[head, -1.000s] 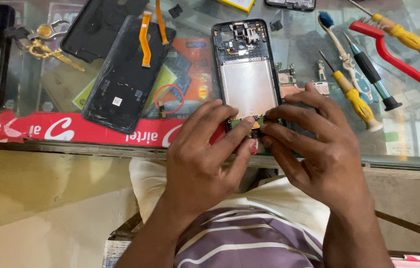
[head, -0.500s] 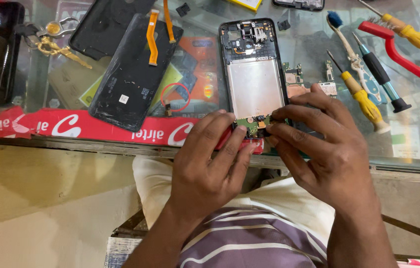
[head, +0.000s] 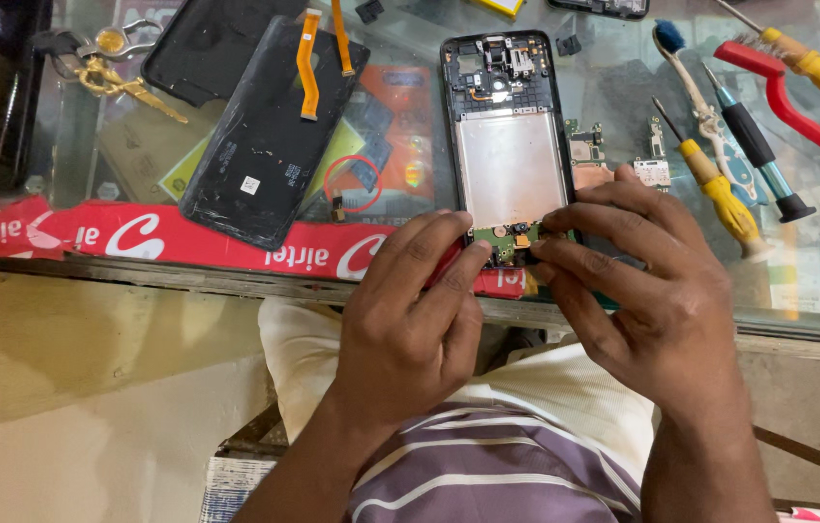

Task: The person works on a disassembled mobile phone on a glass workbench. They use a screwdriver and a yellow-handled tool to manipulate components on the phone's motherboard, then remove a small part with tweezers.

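An opened phone frame [head: 507, 136] lies back-up on the glass counter [head: 623, 107], its silver plate bare. At its near end sits a small green circuit board [head: 505, 239]. My left hand [head: 410, 329] pinches that board's left side with fingertips, something red showing under the fingers. My right hand [head: 637, 300] presses fingertips on the board's right side and rests over the phone's lower right corner. Both hands meet at the counter's front edge.
A black back cover [head: 270, 136] with an orange flex cable lies left of the phone. Loose small boards [head: 589, 155] sit to its right, then yellow-handled screwdrivers [head: 720, 194], a brush and a red-handled tool [head: 797, 107]. Scissors and keys [head: 115, 68] lie far left.
Both hands stay at the phone's lower end; fingertips have shifted slightly on the green board. The view has moved a little.
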